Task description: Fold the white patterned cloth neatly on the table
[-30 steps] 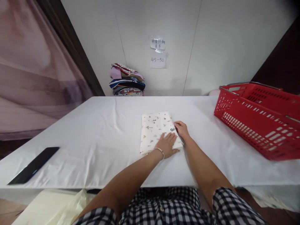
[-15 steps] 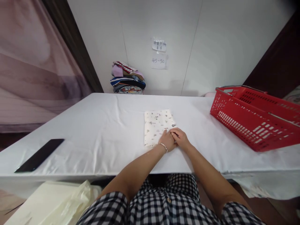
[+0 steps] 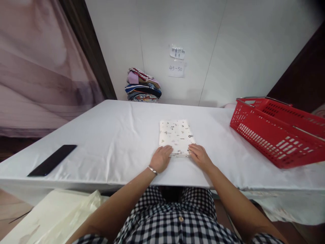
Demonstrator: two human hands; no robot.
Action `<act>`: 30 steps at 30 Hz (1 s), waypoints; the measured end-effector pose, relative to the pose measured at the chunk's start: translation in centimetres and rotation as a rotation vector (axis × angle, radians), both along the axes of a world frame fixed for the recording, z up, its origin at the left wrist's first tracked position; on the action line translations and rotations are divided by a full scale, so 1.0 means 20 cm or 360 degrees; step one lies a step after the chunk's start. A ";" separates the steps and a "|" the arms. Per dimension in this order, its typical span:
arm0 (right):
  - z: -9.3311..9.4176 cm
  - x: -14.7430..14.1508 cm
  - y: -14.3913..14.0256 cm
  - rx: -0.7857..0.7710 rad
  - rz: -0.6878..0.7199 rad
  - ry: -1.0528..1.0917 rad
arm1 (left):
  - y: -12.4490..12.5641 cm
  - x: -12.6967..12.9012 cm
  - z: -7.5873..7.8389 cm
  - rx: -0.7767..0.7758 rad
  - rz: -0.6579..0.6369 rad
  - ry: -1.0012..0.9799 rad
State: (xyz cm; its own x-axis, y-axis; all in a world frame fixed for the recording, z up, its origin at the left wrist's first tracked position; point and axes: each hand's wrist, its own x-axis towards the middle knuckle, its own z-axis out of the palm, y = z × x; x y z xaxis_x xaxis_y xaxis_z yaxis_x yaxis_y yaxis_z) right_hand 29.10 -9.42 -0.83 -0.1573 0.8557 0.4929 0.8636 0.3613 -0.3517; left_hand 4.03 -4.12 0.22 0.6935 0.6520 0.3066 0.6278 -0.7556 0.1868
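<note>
A folded white cloth point(image 3: 176, 135) with small printed figures lies flat on the white-covered table point(image 3: 114, 135), near the middle. My left hand point(image 3: 160, 158) rests at the cloth's near left corner, fingers on its edge. At the near right corner my right hand point(image 3: 199, 155) also touches the edge. Whether the fingers pinch the cloth or only lie on it is unclear.
A red plastic basket point(image 3: 276, 132) stands at the table's right side. A black flat device point(image 3: 52, 160) lies near the left front edge. A stack of folded clothes point(image 3: 143, 86) sits against the back wall under two paper notes point(image 3: 176, 61). A pale plastic bag point(image 3: 63, 220) lies below left.
Both hands slid from the cloth's right side to its near edge and spread apart, one to each near corner. The cloth looks squarer to the table. The view shifted slightly.
</note>
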 end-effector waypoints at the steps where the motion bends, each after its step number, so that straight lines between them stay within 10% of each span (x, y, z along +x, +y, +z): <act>1: 0.00 0.00 -0.01 -0.0013 0.0000 -0.0028 | 0.01 -0.04 0.00 -0.0028 0.0047 -0.0025; 14: 0.03 0.13 0.00 -0.0231 -0.0036 -0.0392 | 0.02 -0.01 -0.06 -0.0207 0.0162 -0.0498; 22: 0.08 -0.09 -0.01 -0.0178 0.0053 -0.0360 | -0.02 -0.06 -0.05 -0.0346 0.0488 -0.0675; 30: 0.02 -0.20 0.09 0.0022 0.0193 -0.0260 | -0.01 -0.08 -0.07 -0.0431 0.0370 -0.0807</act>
State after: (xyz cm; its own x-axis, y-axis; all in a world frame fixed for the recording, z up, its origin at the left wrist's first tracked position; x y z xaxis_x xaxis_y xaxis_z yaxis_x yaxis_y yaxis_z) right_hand 25.14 -7.57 -0.42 -0.3377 0.8190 0.4638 0.8586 0.4700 -0.2048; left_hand 2.42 -4.39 -1.16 0.3353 0.8694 0.3629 0.5534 -0.4935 0.6709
